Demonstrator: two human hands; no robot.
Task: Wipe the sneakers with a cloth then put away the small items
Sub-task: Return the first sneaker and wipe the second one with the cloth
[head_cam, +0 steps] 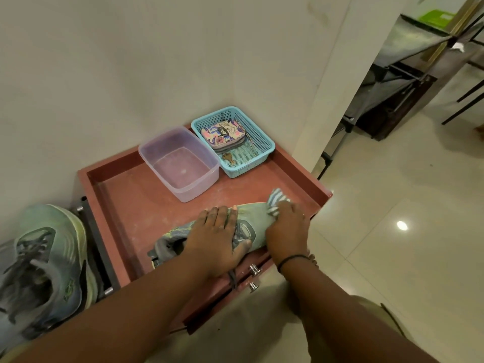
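Observation:
A grey-green sneaker [252, 218] lies on its side on top of the red cabinet [125, 195]. My left hand [220, 239] grips it across the laces, thumb curled round the upper. My right hand [286, 226] presses a striped blue-and-white cloth [277, 201] against the sneaker's toe, fingers bunched round the fabric. The second sneaker [49, 263] sits to the left on a lower rack. A blue mesh basket [264, 150] at the back right holds a floral wallet [222, 133] and keys [229, 158].
A clear plastic tub [193, 189] with a little water stands beside the basket. The cabinet has a raised rim and drawer knobs [254, 269] at the front. White wall behind; glossy tiled floor [392, 231] to the right, with a fabric rack [392, 74] farther back.

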